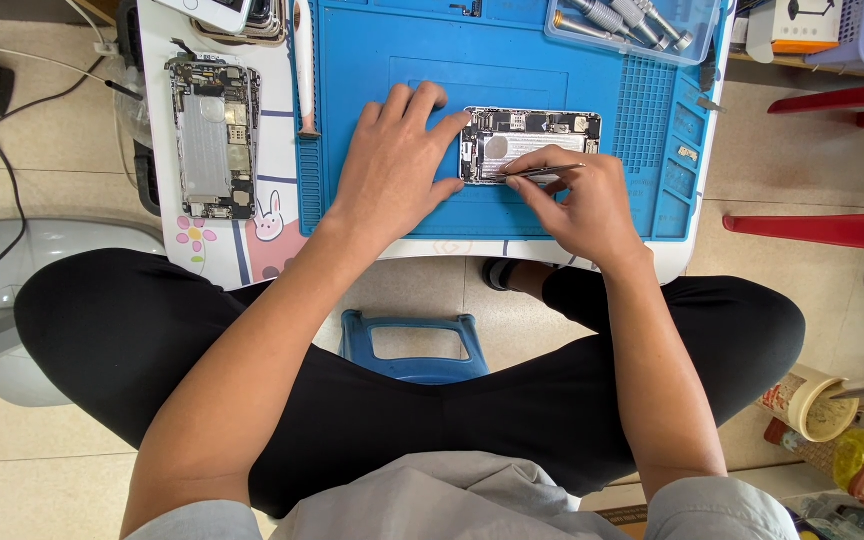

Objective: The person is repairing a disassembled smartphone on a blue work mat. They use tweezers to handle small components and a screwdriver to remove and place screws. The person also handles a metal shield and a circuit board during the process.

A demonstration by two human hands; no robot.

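Blue mat point(412, 40): left hand point(392, 160) steadies opened phone point(537, 135); right hand point(582, 200) grips tweezers point(537, 173).

One head-worn camera looks steeply down, fairly close, over the person's lap onto the blue work mat point(512, 70).

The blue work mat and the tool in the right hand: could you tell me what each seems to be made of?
The blue work mat looks like matte silicone or soft rubber: even colour, no glare, moulded ridges and shallow compartments. The tweezers in the right hand look like bare steel: thin, grey, with a bright sheen. The left hand steadies the opened phone.
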